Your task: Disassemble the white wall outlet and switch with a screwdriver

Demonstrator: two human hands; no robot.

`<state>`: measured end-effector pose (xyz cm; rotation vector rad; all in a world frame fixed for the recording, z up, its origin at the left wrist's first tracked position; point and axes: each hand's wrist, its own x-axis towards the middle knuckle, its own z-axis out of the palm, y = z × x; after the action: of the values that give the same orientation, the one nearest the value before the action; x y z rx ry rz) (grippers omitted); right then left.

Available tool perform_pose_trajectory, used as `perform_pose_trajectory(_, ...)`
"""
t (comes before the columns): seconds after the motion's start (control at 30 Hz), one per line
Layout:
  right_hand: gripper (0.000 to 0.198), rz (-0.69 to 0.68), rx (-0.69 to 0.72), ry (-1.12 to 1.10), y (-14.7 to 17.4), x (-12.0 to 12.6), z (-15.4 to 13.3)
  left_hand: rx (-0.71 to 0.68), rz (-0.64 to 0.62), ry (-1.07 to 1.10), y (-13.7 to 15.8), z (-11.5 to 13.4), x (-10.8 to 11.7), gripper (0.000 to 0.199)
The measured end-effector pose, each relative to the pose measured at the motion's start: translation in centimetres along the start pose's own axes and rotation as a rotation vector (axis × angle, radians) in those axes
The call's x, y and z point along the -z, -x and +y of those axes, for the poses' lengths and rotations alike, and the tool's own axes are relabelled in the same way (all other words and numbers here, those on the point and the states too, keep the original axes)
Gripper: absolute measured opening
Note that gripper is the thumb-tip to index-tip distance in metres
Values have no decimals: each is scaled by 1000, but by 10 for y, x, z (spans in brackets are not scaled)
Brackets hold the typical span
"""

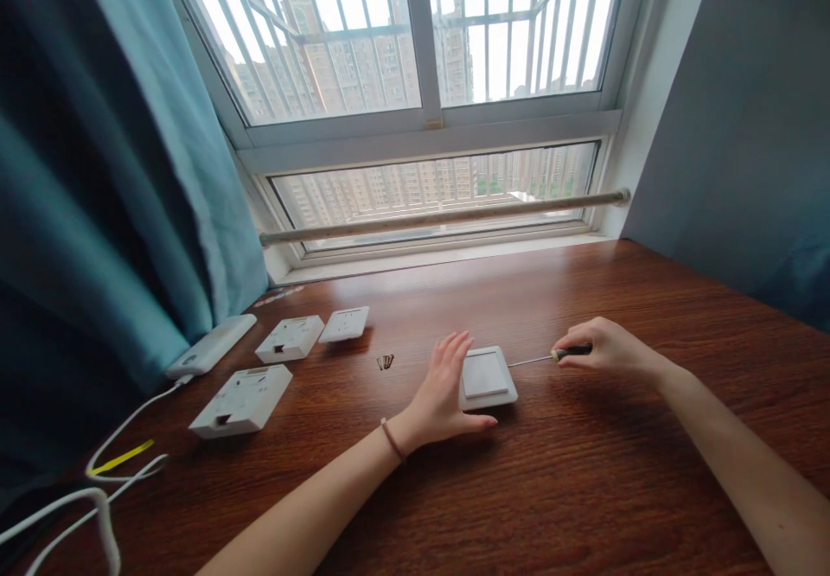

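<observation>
A white square wall switch [485,375] with a broad rocker plate lies on the wooden table. My left hand [446,386] braces its left side, thumb stretched along the near edge and fingers toward the far edge; the palm hides that side. Pinched in my right hand [600,347] is a screwdriver [563,353] with a dark handle. Its thin shaft points left, and the tip meets or nearly meets the switch's right edge. Several small screws [386,361] lie left of my left hand.
On the left stand two white mounting boxes [289,338] [243,399], with a white socket panel [344,324] beside the farther one. A white power strip [213,344] with a cable [123,420] and a yellow strip [122,456] lie near the curtain [213,213]. A window rail [447,215] runs behind the table.
</observation>
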<state>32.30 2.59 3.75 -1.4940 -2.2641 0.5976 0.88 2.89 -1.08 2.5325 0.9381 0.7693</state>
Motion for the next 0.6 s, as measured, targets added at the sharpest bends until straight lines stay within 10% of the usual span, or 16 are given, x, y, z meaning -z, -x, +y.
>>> perform_pose_trajectory(0.6,28,18,116,-32,4,4,0,115,-28,196,0,-10,-5,96)
